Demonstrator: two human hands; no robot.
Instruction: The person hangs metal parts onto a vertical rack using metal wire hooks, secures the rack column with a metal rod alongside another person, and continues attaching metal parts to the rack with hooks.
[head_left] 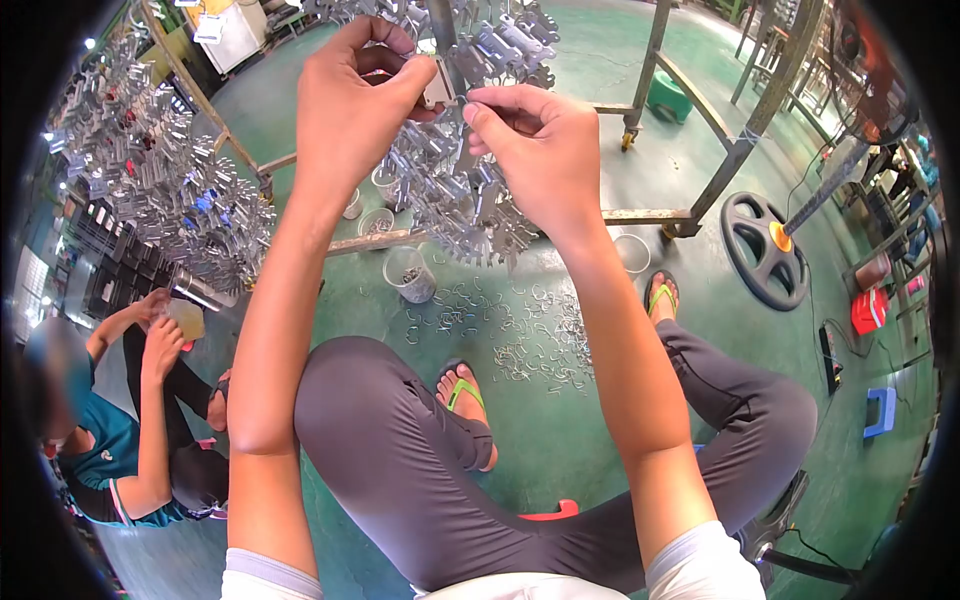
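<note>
A: Left hand (350, 110)?
B: Raised; thumb and fingertips pinched on a small metal part (437, 88), outline half hidden by the fingers.
A: Right hand (550, 145)?
B: Slightly lower; thumb and forefinger closed in a pinch at the part's right side. What sits between the tips: too fine to tell.
A: Where's the part?
B: Between the hands, before a hanging cluster of metal pieces (455, 195).
A: Below?
B: Translucent bucket (412, 288), metal bits inside; curved metal bits (545, 345) strewn on green floor (545, 450).
</note>
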